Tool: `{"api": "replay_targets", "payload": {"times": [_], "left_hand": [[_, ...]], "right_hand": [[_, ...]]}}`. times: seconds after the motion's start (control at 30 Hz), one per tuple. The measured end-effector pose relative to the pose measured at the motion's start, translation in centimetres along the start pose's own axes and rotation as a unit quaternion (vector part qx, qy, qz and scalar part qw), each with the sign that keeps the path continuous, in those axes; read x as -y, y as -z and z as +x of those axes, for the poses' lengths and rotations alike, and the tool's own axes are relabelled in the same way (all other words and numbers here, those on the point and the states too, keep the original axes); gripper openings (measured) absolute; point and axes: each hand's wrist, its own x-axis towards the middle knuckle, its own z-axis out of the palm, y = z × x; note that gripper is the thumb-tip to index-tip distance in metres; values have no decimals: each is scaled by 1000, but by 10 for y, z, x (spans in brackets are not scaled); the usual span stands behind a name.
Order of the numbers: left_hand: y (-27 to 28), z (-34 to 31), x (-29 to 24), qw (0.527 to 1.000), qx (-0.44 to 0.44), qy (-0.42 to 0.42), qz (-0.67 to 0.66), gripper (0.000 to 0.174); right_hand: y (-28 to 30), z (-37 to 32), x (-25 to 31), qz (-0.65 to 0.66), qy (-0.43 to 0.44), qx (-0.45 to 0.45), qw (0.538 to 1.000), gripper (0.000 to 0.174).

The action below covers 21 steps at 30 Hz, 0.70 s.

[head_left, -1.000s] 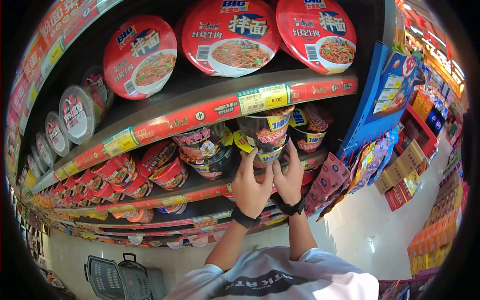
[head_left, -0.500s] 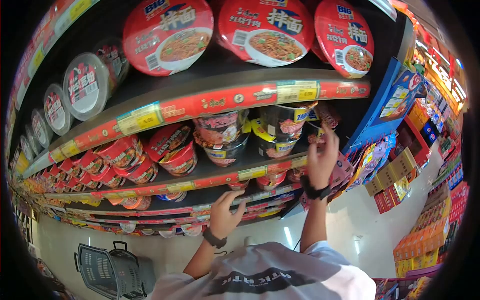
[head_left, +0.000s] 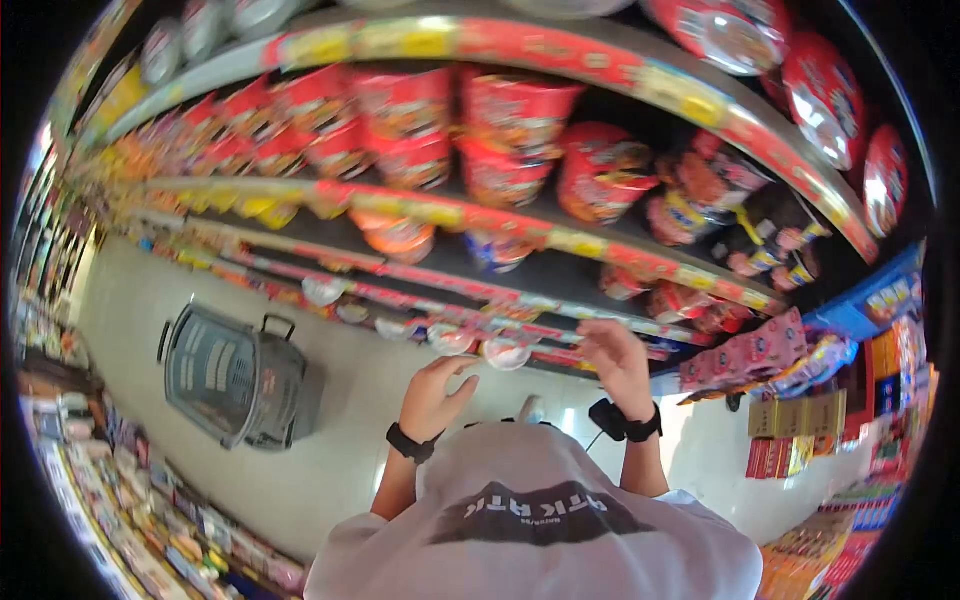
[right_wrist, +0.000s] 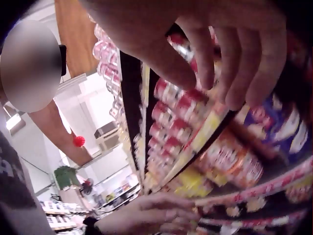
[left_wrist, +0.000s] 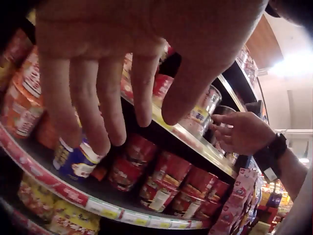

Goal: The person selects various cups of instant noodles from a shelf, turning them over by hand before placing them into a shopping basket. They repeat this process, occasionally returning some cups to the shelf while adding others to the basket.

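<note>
Both hands are empty in front of the shelves, low and near the shirt in the head view. My left hand has its fingers loosely bent. My right hand is raised with relaxed fingers, below a row of red noodle cups. Black noodle cups stand stacked at the shelf's right end. In the left wrist view, the left fingers hang before a blue noodle cup, and the right hand overlaps the upper shelf's edge. An orange noodle cup lies beyond the right fingers in the right wrist view.
Stacked red noodle cups fill the upper shelf. A grey shopping basket stands on the floor at left. Pink hanging packets and a blue display panel border the shelf's right end; cartons stand beyond.
Both hands were at a stacked black noodle cup, then parted from it. The right hand has since come down from the shelf. The head view has swung left and down, and the cups stay shelved.
</note>
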Motion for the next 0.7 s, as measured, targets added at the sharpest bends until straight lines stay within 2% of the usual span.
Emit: {"api": "replay_targets", "payload": {"times": [0.07, 0.17, 0.33, 0.53, 0.7], "left_hand": [[36, -35, 19, 999, -25, 33, -4, 28], [81, -88, 42, 991, -83, 108, 4, 27], [145, -174, 84, 967, -200, 158, 12, 26], [191, -245, 113, 926, -304, 223, 4, 27], [216, -272, 141, 896, -342, 280, -35, 26]], "right_hand": [[-61, -3, -16, 38, -40, 95, 994, 26], [-145, -13, -18, 30, -50, 201, 978, 27], [-257, -19, -17, 18, -42, 322, 946, 27], [-353, -22, 0, -18, -33, 442, 896, 29], [-416, -11, 1, -42, -34, 510, 858, 30]]}}
